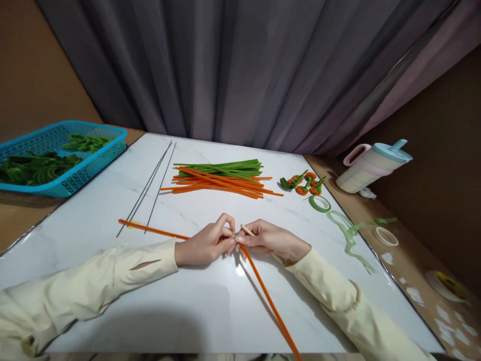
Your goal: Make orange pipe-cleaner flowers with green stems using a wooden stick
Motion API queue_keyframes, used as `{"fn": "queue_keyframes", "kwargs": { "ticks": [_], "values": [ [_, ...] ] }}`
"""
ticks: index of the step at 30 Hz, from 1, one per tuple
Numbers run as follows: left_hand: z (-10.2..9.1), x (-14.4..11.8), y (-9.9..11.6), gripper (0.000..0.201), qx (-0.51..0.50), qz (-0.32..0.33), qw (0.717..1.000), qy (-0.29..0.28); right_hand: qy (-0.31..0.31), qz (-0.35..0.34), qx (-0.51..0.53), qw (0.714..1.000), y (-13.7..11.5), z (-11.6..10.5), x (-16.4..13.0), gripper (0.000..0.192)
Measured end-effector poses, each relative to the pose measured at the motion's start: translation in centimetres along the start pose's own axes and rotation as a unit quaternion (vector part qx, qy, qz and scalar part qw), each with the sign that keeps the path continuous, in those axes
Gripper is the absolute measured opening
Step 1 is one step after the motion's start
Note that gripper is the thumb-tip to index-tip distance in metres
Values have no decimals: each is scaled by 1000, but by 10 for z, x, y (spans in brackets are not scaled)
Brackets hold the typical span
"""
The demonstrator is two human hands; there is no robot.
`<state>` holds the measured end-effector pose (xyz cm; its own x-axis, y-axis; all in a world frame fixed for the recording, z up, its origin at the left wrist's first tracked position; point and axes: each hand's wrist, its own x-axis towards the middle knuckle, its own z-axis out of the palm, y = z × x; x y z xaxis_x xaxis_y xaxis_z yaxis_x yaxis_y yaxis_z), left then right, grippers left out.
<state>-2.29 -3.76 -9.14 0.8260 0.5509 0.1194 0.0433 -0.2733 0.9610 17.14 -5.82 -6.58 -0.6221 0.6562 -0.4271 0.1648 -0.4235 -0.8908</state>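
Observation:
At the middle of the table, my left hand (208,244) and my right hand (274,239) meet fingertip to fingertip. Both are closed on an orange pipe cleaner (268,298), which runs out leftward behind my left wrist and slants down to the front edge on the right. A pale thin stick (247,230) also sits in my right hand, its end poking out above the fingers. What the pinched fingertips do to the pipe cleaner's middle is hidden. Beyond my hands lie a bundle of orange pipe cleaners (225,185) and a bundle of green pipe cleaners (221,167).
Thin dark green wires (148,185) lie at left, near a blue basket (97,158) of green bent pieces. To the right are small orange-and-green pieces (304,183), green tape (319,203), a translucent green ribbon (349,238) and a lidded cup (370,168). A curtain (225,70) hangs behind.

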Motion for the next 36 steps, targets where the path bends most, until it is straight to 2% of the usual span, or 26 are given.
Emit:
{"fn": "queue_keyframes", "kwargs": {
  "ticks": [10,13,20,25,29,36],
  "values": [
    [0,-1,1,15,2,2,1000,1,83,-59,-48,994,-1,12,-1,40],
    [-1,-1,0,15,-11,1,1000,1,91,-54,-43,993,-1,10,-1,42],
    [-1,0,-1,19,-54,-21,998,13,46,10,37,998,0,-11,-6,57],
    [-1,-1,-1,22,-58,-26,998,28,-10,2,71,997,-2,-14,-14,36],
    [-1,-1,-3,20,-62,-16,998,24,-51,-5,83,995,-2,-12,-13,32],
    [-2,-2,-5,18,-77,8,997,11,-50,-5,94,994,1,-9,-8,25]
  ]
}}
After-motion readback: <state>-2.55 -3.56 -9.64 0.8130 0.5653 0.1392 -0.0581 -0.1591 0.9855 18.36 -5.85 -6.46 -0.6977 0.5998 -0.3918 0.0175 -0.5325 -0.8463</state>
